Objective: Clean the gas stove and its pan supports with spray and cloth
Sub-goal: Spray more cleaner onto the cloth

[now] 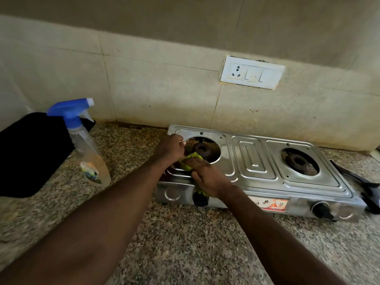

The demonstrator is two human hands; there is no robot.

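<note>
A steel two-burner gas stove (255,159) stands on the granite counter with both pan supports off, its burners bare. My right hand (207,177) presses a yellow-green cloth (192,159) onto the stove's front left corner, and the cloth's tail hangs over the left knob. My left hand (170,148) is fisted on the stove top by the rim of the left burner opening, touching the cloth's upper end. A clear spray bottle (86,145) with a blue trigger head stands upright on the counter, left of the stove.
A black object (30,153) lies at the far left behind the bottle. Black pan supports (364,186) lie on the counter to the right of the stove. A white socket and switch plate (251,73) is on the tiled wall. The right knob (320,209) faces front.
</note>
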